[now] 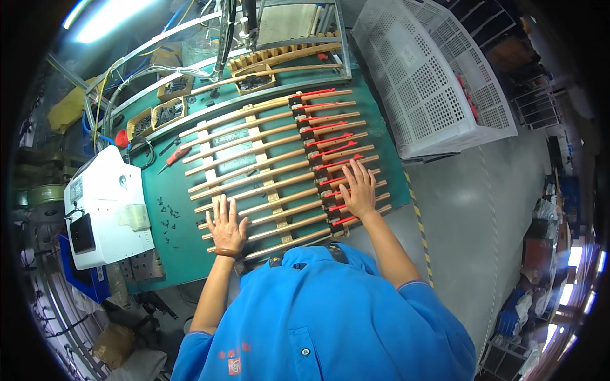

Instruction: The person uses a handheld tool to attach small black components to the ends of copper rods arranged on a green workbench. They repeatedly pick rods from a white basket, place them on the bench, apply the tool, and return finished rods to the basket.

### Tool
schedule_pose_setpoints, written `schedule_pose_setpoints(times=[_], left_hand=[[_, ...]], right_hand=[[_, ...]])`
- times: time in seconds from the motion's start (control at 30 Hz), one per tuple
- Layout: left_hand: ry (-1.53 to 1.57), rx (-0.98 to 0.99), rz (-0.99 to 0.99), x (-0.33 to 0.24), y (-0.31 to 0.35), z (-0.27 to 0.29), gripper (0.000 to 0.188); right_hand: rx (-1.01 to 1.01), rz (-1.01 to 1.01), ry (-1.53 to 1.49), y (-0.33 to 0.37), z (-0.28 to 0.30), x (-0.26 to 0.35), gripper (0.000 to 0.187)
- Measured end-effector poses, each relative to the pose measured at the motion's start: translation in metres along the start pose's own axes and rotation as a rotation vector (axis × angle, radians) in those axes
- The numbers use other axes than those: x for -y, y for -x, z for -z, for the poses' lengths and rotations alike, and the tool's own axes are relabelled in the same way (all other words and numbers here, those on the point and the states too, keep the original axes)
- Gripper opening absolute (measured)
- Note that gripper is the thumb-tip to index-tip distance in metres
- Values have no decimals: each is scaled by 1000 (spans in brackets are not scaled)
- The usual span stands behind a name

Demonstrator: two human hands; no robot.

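Several slim copper-brown rods [222, 181] lie side by side across a wooden rack [272, 193] on the green table. Toward their right ends runs a row of black blocks [306, 134], and slim red pieces [335, 138] lie along the rods there. My left hand [226, 231] rests on the left part of the nearer rods, fingers spread, holding nothing. My right hand [361, 190] lies over the nearer right ends, by the red pieces, its fingers also apart. What lies under both palms is hidden.
A red-handled screwdriver [174, 159] lies left of the rods. Small boxes of black parts [168, 113] stand behind, near a metal frame [346, 44]. A white machine [108, 203] is at the left; a large white perforated crate [432, 82] stands at the right.
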State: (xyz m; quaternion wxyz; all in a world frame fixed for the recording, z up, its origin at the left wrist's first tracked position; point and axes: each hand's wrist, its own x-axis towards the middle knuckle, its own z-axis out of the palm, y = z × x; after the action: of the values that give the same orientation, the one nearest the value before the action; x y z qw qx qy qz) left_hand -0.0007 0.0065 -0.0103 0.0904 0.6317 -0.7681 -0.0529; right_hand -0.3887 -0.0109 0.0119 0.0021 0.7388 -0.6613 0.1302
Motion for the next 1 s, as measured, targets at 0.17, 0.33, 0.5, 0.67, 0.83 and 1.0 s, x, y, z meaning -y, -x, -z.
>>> schedule_pose_setpoints(times=[0.17,0.33,0.5,0.67,0.83,1.0], left_hand=[[8,-2,22,2,2,-1,63],[20,-11,24,0,-1,3,63],[31,-102,27,0,-28,28,68],[-75,-198,81,31,-114,23,60],[-152,-16,231,46,-135,-8,60],[-122,-39,223,43,-137,-9,59]], right_hand=[[-12,13,-42,-3,0,1,55],[8,18,-36,-6,5,0,55],[-183,29,-154,-42,13,-5,44],[-184,90,-83,-132,8,3,51],[9,77,-6,-145,-35,-13,56],[22,59,-16,-146,-34,-16,55]])
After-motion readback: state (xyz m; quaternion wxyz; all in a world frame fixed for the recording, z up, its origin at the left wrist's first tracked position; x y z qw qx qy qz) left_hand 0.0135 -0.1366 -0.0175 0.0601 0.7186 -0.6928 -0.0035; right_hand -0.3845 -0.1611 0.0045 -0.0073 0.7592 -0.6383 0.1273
